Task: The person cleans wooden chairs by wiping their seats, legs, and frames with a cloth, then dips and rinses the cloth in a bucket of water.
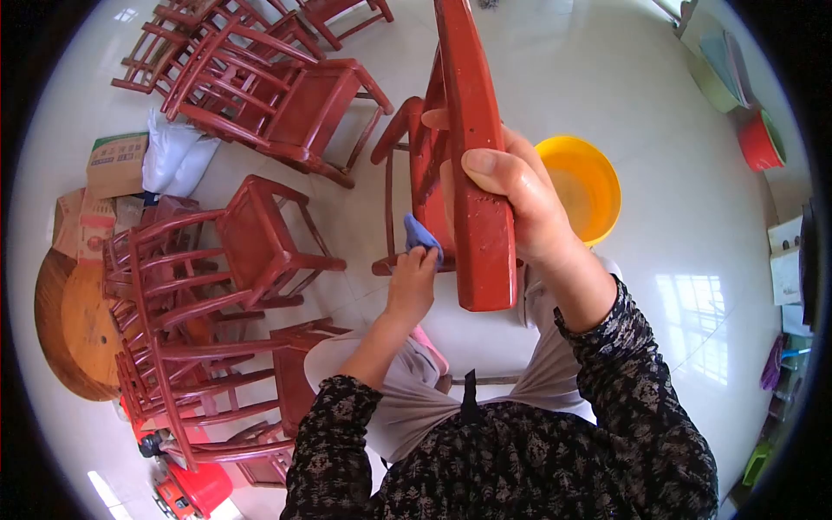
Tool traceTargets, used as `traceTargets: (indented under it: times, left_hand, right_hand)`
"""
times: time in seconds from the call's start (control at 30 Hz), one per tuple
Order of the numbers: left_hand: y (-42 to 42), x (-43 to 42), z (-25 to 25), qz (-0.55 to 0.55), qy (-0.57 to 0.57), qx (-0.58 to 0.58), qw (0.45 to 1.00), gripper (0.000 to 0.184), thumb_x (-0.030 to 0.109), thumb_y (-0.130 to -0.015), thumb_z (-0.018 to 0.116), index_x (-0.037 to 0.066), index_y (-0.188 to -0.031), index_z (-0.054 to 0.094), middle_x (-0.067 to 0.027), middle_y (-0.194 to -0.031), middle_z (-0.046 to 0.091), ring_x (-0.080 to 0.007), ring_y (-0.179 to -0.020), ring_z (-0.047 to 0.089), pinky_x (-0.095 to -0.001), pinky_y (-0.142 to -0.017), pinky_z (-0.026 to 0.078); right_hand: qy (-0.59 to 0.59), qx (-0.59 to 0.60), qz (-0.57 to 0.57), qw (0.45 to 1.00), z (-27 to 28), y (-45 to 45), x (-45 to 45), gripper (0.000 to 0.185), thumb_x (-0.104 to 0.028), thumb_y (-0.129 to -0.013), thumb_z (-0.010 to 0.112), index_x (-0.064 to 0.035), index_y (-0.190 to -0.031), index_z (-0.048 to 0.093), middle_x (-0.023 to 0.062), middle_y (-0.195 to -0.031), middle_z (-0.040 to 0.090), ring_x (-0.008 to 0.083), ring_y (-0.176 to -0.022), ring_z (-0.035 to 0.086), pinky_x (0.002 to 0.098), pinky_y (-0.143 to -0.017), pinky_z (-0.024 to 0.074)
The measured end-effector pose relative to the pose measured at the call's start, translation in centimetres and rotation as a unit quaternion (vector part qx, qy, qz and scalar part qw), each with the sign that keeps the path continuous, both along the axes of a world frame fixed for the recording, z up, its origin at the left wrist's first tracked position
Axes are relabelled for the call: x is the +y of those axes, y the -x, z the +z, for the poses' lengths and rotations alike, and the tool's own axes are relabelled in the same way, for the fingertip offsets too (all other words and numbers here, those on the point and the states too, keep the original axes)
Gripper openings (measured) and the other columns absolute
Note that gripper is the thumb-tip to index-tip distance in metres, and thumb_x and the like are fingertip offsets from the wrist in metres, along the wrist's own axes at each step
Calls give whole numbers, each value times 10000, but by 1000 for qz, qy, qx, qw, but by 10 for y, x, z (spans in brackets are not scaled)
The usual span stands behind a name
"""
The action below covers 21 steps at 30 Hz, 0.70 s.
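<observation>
Close below me, a red wooden chair [485, 251] is tilted so that its thick top rail points up toward the camera. Wet-looking drops dot the rail's surface. My right hand [533, 195] grips this rail, thumb on the near face and fingers wrapped behind it. My left hand [413, 282] is closed on a blue cloth [421, 236], which lies against or right beside the lower part of the chair. The rail hides part of the chair's seat and back. To the right of the chair, a yellow basin [607, 186] stands on the floor.
Several red chairs [260, 230] crowd the left side, some stacked. Beyond them are a cardboard box [117, 165], white bags [178, 156] and a round wooden tabletop [87, 321]. A red bucket [204, 487] is at lower left. Along the right wall stands a red container [758, 143].
</observation>
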<state>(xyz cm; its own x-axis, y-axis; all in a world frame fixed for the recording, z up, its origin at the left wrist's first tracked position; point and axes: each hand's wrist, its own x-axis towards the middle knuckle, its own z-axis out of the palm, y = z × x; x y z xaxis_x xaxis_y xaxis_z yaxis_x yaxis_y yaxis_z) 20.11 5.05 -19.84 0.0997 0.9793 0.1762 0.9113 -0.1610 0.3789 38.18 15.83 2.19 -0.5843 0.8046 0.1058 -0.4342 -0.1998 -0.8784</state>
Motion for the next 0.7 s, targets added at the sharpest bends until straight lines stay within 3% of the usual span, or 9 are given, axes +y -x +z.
traceTargets:
  times: [0.07,0.17,0.3,0.4,0.5,0.57,0.6,0.63,0.7]
  left_hand:
    - [1,-9,-5,-12,-8,-94,995,331,-10,-724,546,10,-1055,553,-121,-1022,503,-322,-873,488,-401,-739,440]
    - [2,-14,-30,-97,18,-41,994,384,-34,-681,549,7,-1063,546,-114,-996,497,-309,-882,486,-392,-751,431]
    - [-26,4,1,1,-36,-91,995,423,2,-665,564,15,-1086,529,-101,-945,491,-292,-871,487,-373,-772,417]
    - [-40,0,17,30,-80,-18,996,436,49,-687,568,30,-1117,502,-91,-965,491,-274,-882,487,-352,-791,403]
    - [-32,-10,-18,51,-40,179,982,437,69,-708,559,41,-1137,482,-91,-1000,485,-267,-878,476,-354,-776,410]
    - [-19,-12,-45,38,-50,203,977,408,-9,-692,502,9,-1100,517,-172,-1129,479,-378,-1055,436,-441,-824,390]
    - [-28,-11,-1,20,-66,104,992,347,-6,-682,501,4,-1027,532,-167,-1044,483,-368,-941,446,-431,-755,389]
    - [-27,-13,-5,17,-68,107,992,347,-6,-682,501,4,-1027,532,-167,-1044,483,-368,-941,446,-431,-755,389]
    - [-24,-22,-14,61,-13,78,995,342,-8,-707,498,-13,-1049,512,-168,-1008,473,-355,-888,438,-430,-748,385]
  right_hand:
    - [-14,11,-14,1000,-1,6,1,357,-288,-778,549,7,-971,492,21,-766,523,77,-645,494,221,-561,408]
    - [-16,24,-9,1000,-1,5,0,362,-290,-780,551,8,-975,489,23,-763,522,75,-643,495,224,-557,408]
    - [10,-8,22,1000,-1,2,0,372,-286,-784,553,12,-995,484,15,-778,516,68,-673,488,224,-579,404]
    - [10,-5,27,1000,-1,6,0,383,-271,-781,565,16,-1020,478,12,-808,517,67,-720,482,225,-621,406]
    - [4,23,-3,1000,3,23,-2,393,-262,-775,587,26,-1021,482,33,-855,539,88,-775,494,240,-688,423]
    - [-29,8,-9,1000,8,32,-3,400,-272,-774,591,28,-1018,490,38,-867,544,101,-791,502,251,-706,427]
    - [-24,22,6,999,8,38,-4,399,-274,-771,591,29,-1014,498,45,-876,549,112,-800,508,260,-721,430]
    - [-29,16,7,999,8,45,-4,387,-256,-774,572,16,-1038,492,18,-829,528,72,-746,501,239,-653,425]
    - [-38,20,-3,999,7,56,-5,397,-277,-765,587,34,-1001,513,56,-871,560,126,-804,518,277,-737,433]
